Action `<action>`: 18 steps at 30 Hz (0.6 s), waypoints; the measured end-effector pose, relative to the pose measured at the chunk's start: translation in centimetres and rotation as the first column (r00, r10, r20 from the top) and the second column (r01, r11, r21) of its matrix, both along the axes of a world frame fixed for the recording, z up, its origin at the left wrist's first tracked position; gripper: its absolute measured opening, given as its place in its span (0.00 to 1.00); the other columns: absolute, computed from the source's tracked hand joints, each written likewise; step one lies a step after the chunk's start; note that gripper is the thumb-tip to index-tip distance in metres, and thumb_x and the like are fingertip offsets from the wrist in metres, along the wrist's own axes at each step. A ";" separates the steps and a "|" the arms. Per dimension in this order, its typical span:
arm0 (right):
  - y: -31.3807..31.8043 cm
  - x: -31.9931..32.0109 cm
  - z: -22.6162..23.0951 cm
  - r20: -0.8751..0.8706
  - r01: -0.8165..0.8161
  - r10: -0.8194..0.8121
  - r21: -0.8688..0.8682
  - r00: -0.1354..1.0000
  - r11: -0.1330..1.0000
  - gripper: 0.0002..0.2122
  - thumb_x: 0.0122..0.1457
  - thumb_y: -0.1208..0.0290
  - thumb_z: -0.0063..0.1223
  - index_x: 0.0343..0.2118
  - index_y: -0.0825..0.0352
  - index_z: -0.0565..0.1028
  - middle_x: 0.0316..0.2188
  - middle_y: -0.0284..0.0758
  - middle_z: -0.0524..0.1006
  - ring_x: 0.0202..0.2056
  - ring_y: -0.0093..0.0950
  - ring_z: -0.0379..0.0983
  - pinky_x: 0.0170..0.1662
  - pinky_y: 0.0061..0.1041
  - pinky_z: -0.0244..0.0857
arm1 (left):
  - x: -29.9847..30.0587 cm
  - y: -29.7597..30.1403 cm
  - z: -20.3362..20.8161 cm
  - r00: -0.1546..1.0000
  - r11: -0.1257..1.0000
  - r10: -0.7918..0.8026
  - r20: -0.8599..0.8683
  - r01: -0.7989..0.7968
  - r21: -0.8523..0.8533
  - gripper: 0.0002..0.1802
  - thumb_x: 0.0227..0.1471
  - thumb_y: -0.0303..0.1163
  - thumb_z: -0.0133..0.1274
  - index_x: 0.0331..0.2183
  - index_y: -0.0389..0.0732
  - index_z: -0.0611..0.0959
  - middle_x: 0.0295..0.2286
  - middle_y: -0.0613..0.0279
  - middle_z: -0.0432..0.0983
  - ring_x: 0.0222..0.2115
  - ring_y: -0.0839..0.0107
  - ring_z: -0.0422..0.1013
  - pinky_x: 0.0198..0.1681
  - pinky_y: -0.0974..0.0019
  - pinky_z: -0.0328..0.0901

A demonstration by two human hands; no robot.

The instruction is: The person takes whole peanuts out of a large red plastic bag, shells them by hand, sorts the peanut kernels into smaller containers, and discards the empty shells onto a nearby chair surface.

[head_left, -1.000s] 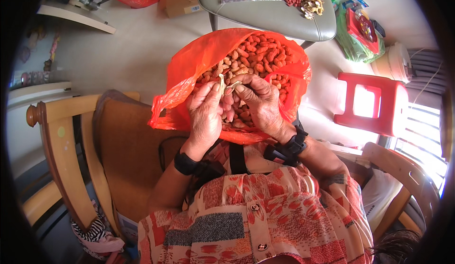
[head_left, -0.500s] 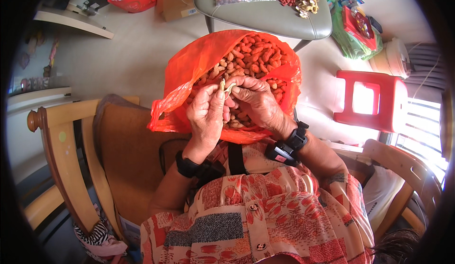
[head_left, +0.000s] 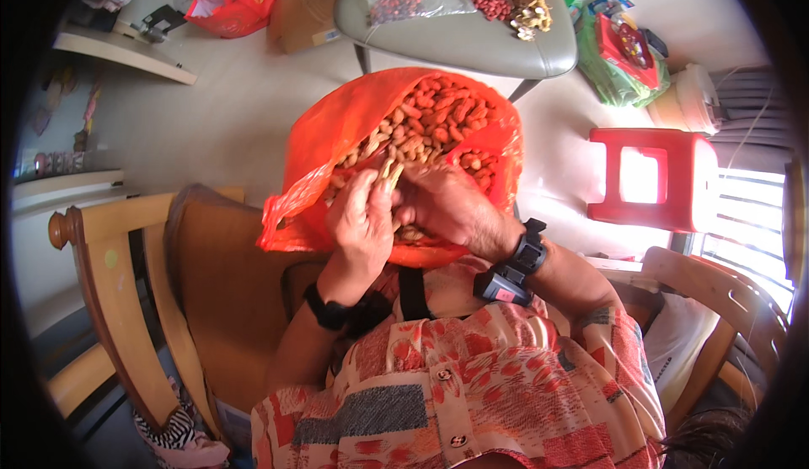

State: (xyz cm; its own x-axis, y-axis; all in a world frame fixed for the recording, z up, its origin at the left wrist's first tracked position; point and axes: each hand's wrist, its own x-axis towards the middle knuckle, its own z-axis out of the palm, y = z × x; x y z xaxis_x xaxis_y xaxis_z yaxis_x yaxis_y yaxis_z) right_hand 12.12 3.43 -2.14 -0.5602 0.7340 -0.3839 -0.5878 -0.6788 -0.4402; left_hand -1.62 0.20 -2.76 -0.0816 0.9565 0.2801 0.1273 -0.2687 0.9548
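Note:
An open red plastic bag point(head_left: 324, 136) full of unshelled peanuts point(head_left: 442, 115) sits in front of me. Over its near side, my left hand point(head_left: 361, 220) pinches a pale, split peanut shell point(head_left: 391, 171) between thumb and fingertips. My right hand point(head_left: 451, 206) is close against it with the fingers curled in. Those fingertips are blurred and partly hidden, so what they grip does not show.
Beyond the bag, a grey-topped table point(head_left: 455, 43) bears a clear bag of red peanut kernels point(head_left: 396, 1), a loose kernel pile point(head_left: 491, 4) and empty shells point(head_left: 529, 12). A red plastic stool point(head_left: 695, 181) stands at right, a wooden chair point(head_left: 118, 300) at left.
My right hand has turned, its fingers curling in beside the left hand. The shell stays in my left fingertips. The bag and hands sit slightly lower in view.

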 end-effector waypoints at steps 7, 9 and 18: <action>1.5 2.2 5.7 0.301 -0.376 0.362 -0.010 0.883 0.926 0.08 0.57 0.77 0.40 0.32 0.74 0.72 0.18 0.29 0.67 0.16 0.17 0.62 0.17 0.15 0.57 | -1.8 0.1 0.7 0.924 0.957 0.242 -0.295 -0.177 0.230 0.09 0.53 0.19 0.49 0.38 0.25 0.75 0.32 0.53 0.75 0.30 0.72 0.71 0.36 0.70 0.68; 3.9 3.2 9.1 0.392 -0.378 0.300 0.140 0.870 0.915 0.09 0.52 0.81 0.39 0.30 0.75 0.74 0.17 0.32 0.70 0.14 0.16 0.62 0.17 0.14 0.58 | -3.3 -0.2 0.4 0.915 0.950 0.290 -0.282 -0.238 0.202 0.10 0.52 0.19 0.52 0.37 0.26 0.76 0.31 0.54 0.76 0.30 0.72 0.71 0.36 0.70 0.68; 24.8 15.3 0.9 0.755 -0.167 -0.478 0.596 0.448 0.785 0.12 0.48 0.83 0.37 0.32 0.79 0.75 0.16 0.33 0.67 0.15 0.20 0.60 0.17 0.18 0.52 | -3.9 1.4 2.2 0.847 0.990 0.143 -0.511 -0.126 0.067 0.07 0.51 0.20 0.52 0.35 0.30 0.77 0.27 0.56 0.75 0.25 0.71 0.71 0.31 0.71 0.67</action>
